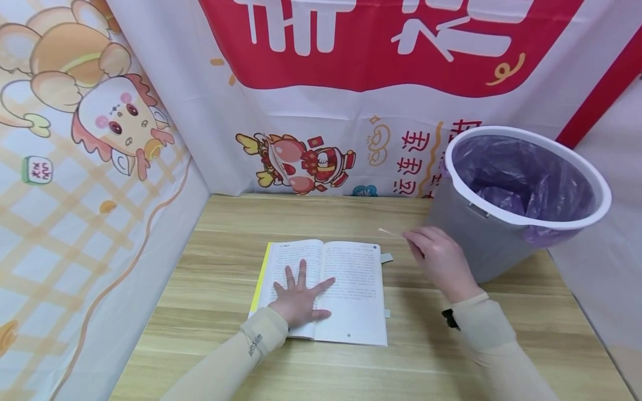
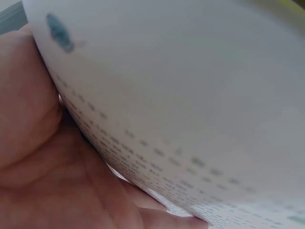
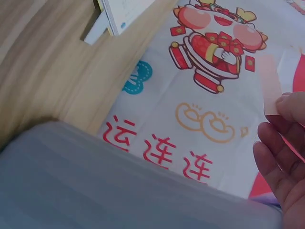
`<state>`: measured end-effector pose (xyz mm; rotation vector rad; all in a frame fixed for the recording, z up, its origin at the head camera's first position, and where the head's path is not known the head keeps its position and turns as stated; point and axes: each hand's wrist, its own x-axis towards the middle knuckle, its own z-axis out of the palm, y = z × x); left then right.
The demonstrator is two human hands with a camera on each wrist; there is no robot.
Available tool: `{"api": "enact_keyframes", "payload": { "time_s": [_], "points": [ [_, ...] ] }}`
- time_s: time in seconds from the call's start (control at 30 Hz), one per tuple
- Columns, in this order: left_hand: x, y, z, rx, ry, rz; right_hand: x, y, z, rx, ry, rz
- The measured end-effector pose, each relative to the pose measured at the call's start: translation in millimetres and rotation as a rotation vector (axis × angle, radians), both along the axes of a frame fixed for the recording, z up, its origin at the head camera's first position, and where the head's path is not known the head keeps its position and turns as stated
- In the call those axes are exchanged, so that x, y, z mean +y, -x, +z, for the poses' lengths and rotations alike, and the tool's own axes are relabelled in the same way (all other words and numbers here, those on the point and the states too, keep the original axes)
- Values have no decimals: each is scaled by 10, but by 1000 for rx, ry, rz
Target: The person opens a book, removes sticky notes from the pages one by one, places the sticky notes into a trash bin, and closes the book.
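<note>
An open book (image 1: 351, 312) with printed pages and a yellow cover edge lies on the wooden table. My left hand (image 1: 297, 303) rests on it with fingers spread, across the fold and the lower part of the left page. In the left wrist view a curved page (image 2: 167, 95) fills most of the picture beside the palm. To the right of the book, my right hand (image 1: 441, 259) pinches a thin pale paper strip (image 3: 270, 83) between thumb and fingers. This hand is raised beside the grey bin (image 1: 466, 234).
A purple bag lines the bin, which has a white rim (image 1: 526, 218). Pale tabs (image 1: 386, 258) stick out of the book's right edge. Printed cloth (image 1: 301, 111) hangs behind and at the left of the wooden table (image 1: 220, 234).
</note>
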<state>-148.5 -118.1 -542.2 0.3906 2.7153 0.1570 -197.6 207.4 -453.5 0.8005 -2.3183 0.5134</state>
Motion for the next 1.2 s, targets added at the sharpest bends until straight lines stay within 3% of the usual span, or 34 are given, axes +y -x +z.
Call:
{"api": "enact_keyframes", "payload": {
  "time_s": [0.17,0.4,0.63,0.87,1.03,1.2],
  "points": [
    [-1,1,-2,5,-1,-4,83,-85,159,59,9,3],
    [-4,-3,6,5,-5,-5,179,-207,538,246,96,25],
    [-4,-11,14,7,5,-7,345,-253,867,354,262,-82],
    [-7,-21,22,2,-1,-3,711,-211,1027,297,221,-220],
    [-6,-20,9,-2,11,-4,908,-136,1015,227,199,-268],
    [2,-10,10,-3,24,-10,997,-65,985,171,247,-311]
  ]
}}
